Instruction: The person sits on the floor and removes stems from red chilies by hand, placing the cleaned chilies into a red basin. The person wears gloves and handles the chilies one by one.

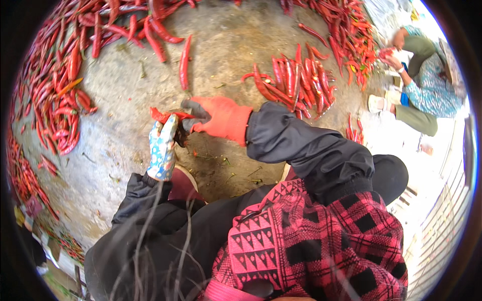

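Note:
My left hand (162,148), in a blue floral glove, grips a red chili pepper (162,115) between thumb and fingers. My right hand (220,116) wears an orange-red knit glove with dark finger coating. Its fingertips close on the right end of the same pepper, partly covering it. Both hands are held above the concrete floor, in front of my knees. Just beyond them a single red chili (184,63) lies on the floor. To the right of my right hand is a bunch of red chilies (297,82), laid roughly side by side.
A large heap of red chilies (56,75) spreads along the left and far left. Another heap (346,34) lies at the far right, where a seated person (425,75) handles something red. Stem scraps (226,161) litter the concrete floor (124,86).

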`<state>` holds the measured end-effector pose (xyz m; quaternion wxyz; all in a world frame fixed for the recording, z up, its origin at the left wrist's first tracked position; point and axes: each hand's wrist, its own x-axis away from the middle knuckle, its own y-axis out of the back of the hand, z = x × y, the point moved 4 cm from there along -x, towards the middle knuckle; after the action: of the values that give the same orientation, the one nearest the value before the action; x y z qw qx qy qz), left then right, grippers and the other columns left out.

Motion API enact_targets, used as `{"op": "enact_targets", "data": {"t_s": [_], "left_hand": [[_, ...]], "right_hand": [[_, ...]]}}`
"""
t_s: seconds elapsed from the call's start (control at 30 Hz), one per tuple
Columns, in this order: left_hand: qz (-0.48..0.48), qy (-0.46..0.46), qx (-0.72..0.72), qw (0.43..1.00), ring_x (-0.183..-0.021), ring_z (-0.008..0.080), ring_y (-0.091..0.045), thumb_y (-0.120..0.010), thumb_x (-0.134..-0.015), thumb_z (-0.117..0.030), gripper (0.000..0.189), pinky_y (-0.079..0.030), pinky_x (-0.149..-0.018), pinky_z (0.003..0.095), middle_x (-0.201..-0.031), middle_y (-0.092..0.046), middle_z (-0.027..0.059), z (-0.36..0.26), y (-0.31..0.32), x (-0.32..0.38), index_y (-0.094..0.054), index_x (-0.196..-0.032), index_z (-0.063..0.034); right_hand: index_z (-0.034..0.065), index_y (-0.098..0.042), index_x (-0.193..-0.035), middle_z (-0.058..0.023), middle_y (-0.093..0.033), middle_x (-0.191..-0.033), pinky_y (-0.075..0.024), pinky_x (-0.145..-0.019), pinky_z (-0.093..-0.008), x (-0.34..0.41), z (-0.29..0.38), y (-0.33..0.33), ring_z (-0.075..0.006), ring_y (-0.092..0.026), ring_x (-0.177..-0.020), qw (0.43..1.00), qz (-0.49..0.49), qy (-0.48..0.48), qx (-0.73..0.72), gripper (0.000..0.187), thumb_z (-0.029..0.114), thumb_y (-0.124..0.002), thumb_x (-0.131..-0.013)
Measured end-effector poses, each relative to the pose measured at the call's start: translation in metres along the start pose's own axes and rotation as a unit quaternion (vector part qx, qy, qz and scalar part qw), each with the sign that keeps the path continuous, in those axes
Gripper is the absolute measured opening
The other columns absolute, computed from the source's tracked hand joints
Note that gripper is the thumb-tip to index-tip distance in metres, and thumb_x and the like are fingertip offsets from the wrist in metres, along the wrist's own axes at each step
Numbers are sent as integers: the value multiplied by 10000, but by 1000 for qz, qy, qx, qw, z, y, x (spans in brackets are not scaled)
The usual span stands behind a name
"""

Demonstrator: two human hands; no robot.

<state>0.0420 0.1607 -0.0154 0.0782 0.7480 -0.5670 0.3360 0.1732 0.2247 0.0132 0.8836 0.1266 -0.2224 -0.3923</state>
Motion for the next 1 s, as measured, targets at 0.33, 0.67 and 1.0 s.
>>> {"op": "enact_targets", "data": {"t_s": [0.33,0.67,1.0], "left_hand": [[192,94,-19,977,-606,111,-549,-500,-883,-285,419,-474,-549,231,-831,-560,79,19,-14,16,-444,-1179,6],[132,124,-44,983,-536,147,-560,-474,-896,-182,272,-466,-463,257,-790,-589,84,27,-7,11,-501,-1108,-13],[95,105,28,990,-551,89,-544,-497,-877,-255,233,-414,-469,216,-790,-592,22,15,6,0,-532,-1032,-84]], "right_hand": [[85,-566,-1073,-83,-602,-721,-449,-526,-295,82,-26,140,-155,-567,-569,974,75,-113,180,390,159,-679,-707],[53,-628,-751,-215,-596,-732,-447,-651,-440,309,-111,320,-382,-575,-713,671,277,-488,485,523,567,-534,-716],[46,-570,-1047,-157,-598,-1000,-439,-814,-373,45,-23,180,-320,-557,-950,924,-33,-31,379,385,232,-673,-726]]}}
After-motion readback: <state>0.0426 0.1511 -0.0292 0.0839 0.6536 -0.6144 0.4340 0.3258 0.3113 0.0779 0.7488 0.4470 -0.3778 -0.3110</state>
